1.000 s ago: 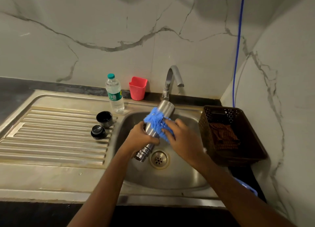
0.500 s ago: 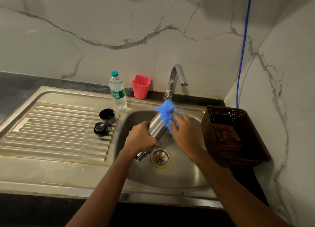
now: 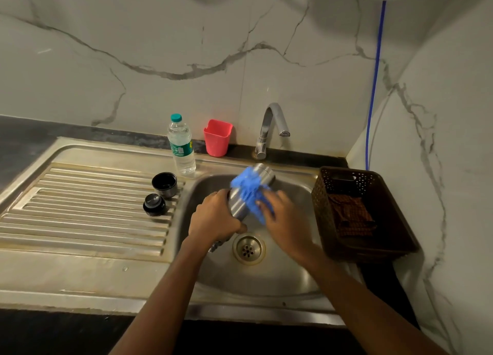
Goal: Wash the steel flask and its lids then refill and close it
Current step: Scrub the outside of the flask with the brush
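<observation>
Flask point(image 3: 241, 204) is over the sink basin point(image 3: 266, 282), tilted: base up toward the far edge under the tap point(image 3: 269, 126), mouth end down toward the near left.

Left hand point(image 3: 213, 217) is clenched round the lower half of the flask, fingers wrapped over it. Bare steel shows above that grip.

Right hand point(image 3: 286, 218) grips a blue scrubber point(image 3: 248, 188) and presses it on the flask's upper right side, just above the left hand. The scrubber bunches over the flask near the base.

Hard to see:
- Mouth end is mostly covered by the left hand and wrist. Only a bit pokes out beneath, beside the drain point(image 3: 248, 248).
- Right fingers and scrubber are motion-blurred, so I can't tell the finger layout.
- Can't tell if the flask touches the basin floor.

Two black lids sit on the drainboard point(image 3: 88, 210) near its right edge, just beside the basin: cup lid point(image 3: 164, 184) further back, stopper point(image 3: 154, 204) nearer, close but apart.

Water bottle point(image 3: 181, 145) and pink cup point(image 3: 217, 137) stand at the sink's far edge. A basket point(image 3: 373, 248) holding a cloth point(image 3: 349, 216) sits right of the basin.
</observation>
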